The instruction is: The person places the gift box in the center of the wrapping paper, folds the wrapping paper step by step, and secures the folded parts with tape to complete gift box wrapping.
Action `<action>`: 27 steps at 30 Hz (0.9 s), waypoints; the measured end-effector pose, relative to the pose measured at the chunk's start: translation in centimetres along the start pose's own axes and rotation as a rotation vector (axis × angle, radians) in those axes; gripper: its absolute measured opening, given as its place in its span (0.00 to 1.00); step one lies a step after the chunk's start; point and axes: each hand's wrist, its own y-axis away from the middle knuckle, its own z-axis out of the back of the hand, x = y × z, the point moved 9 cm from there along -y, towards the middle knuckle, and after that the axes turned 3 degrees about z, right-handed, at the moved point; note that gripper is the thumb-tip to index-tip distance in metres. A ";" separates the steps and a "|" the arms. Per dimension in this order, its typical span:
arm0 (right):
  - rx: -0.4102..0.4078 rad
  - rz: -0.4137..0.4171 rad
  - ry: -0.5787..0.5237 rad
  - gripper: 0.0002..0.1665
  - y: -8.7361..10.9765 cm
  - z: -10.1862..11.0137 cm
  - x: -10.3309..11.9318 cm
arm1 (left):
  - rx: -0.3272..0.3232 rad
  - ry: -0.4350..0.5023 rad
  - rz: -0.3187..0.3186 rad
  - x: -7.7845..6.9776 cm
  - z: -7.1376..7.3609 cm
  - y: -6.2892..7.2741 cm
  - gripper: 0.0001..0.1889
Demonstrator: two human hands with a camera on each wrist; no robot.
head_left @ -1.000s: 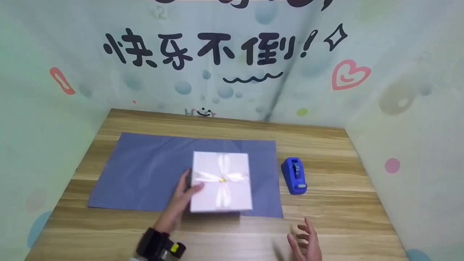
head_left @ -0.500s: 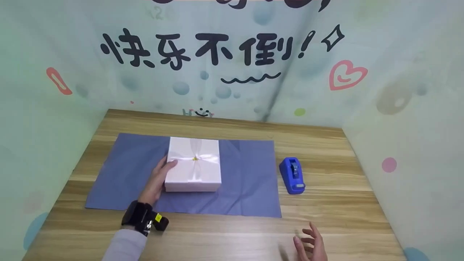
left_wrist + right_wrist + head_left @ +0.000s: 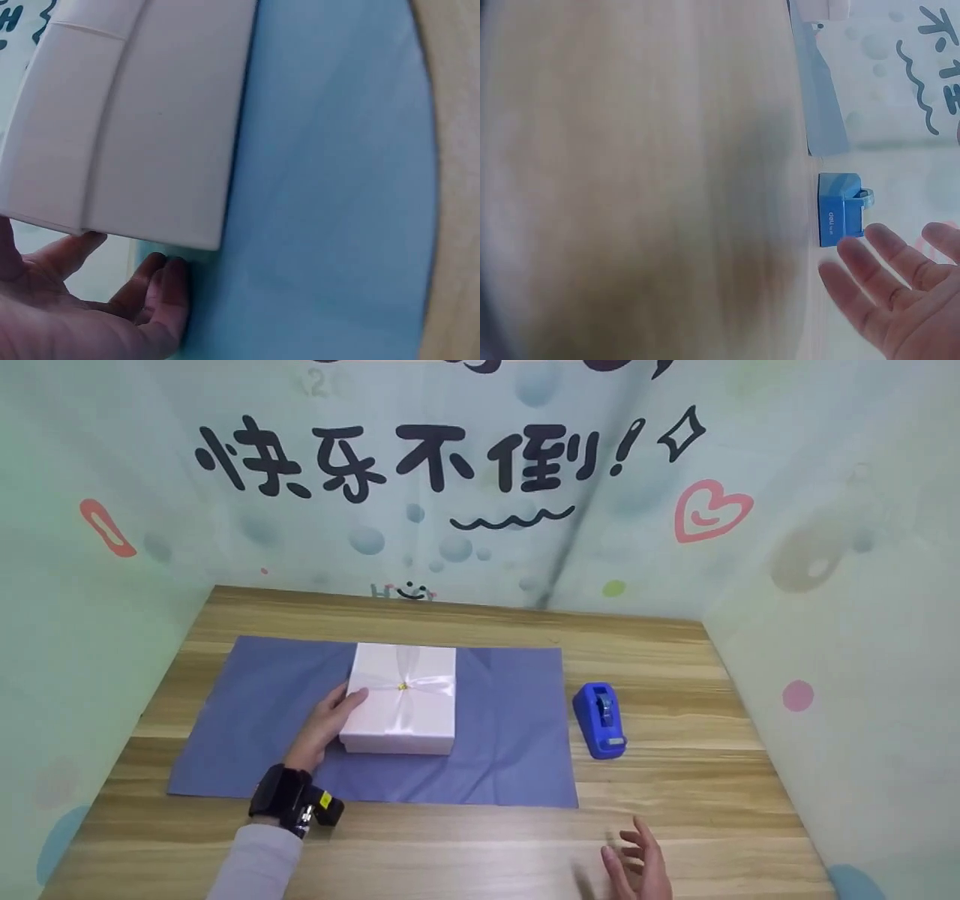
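Note:
A white gift box (image 3: 401,712) with a ribbon bow and a small yellow centre sits on a blue sheet (image 3: 517,735), left of the sheet's middle. My left hand (image 3: 328,724) grips the box at its left side, thumb over the lid's edge. In the left wrist view the fingers (image 3: 174,296) curl beside the box's lower edge, and the box's pale side (image 3: 169,127) fills the upper left. Near the table's front, my right hand (image 3: 640,864) hovers with loosely bent fingers and holds nothing.
Right of the sheet stands a blue tape dispenser (image 3: 600,721), also seen beyond the right hand's fingertips in the right wrist view. The wooden table (image 3: 465,851) is bordered by printed cloth walls (image 3: 450,555) at the back and both sides.
The box has moved left and away from me with my left hand, from tilted above the sheet down onto it. In the last half second it hardly moves. My right hand stays near its place.

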 end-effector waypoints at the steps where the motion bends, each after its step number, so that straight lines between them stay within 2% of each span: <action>1: 0.015 -0.009 -0.023 0.40 0.0 0.2 0.8 | 0.000 0.000 0.000 0.0 0.1 0.0 0.41; 5: 0.082 -0.054 -0.184 0.35 -0.5 0.9 4.6 | -0.003 -0.021 0.009 0.0 0.2 0.1 0.41; 7: 0.128 -0.104 -0.288 0.34 -1.0 0.6 5.7 | -0.009 -0.027 0.015 0.0 0.2 0.1 0.41; 11: 0.205 -0.202 -0.482 0.35 -2.4 -0.6 6.6 | -0.023 -0.035 0.018 -0.1 0.1 0.0 0.40; 14: 0.234 -0.275 -0.606 0.37 -3.4 -1.7 6.7 | -0.033 -0.043 0.012 -0.2 0.1 -0.1 0.40; 22: 0.277 -0.356 -0.793 0.37 -4.9 -3.4 7.2 | -0.048 -0.073 0.014 -0.2 0.1 -0.3 0.39; 27: 0.330 -0.407 -0.821 0.38 -4.7 -5.0 7.2 | -0.055 -0.104 0.031 0.0 0.3 -0.3 0.40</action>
